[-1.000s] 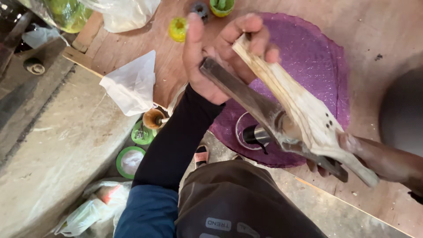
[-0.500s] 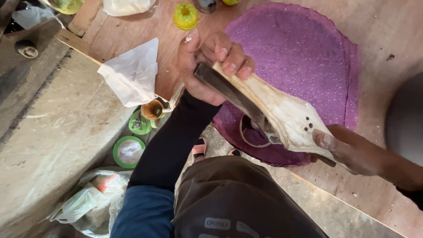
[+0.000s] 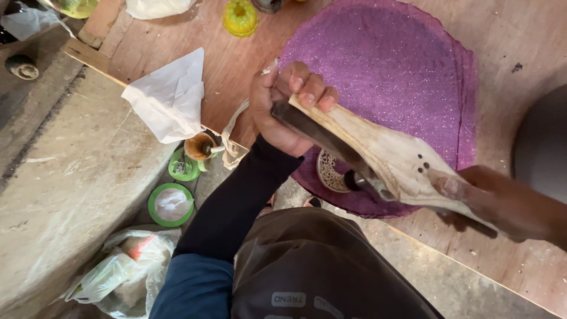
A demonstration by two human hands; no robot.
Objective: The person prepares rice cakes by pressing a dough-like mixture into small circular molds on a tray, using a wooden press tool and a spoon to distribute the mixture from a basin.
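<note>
A long pale wooden piece [image 3: 390,159] with small drilled holes and a dark edge stretches across the middle of the view above a round purple glitter mat [image 3: 401,65]. My left hand [image 3: 283,112] is shut around its narrow upper end, fingers curled over the top. At the lower right, my right hand [image 3: 490,201] grips the wide end, thumb pressed on the pale face near the holes. A small patterned white cup [image 3: 331,174] shows under the piece at the mat's near edge.
The mat lies on a wooden board [image 3: 177,53]. White crumpled paper [image 3: 171,97], a small brown pot [image 3: 199,146], green lids [image 3: 171,204] and a plastic bag [image 3: 118,272] lie at the left. A yellow container [image 3: 239,16] stands at the top. A grey round object [image 3: 540,147] sits at the right.
The wooden piece and both hands have dropped lower and tilted flatter in view. My left hand's grip has tightened around the narrow end.
</note>
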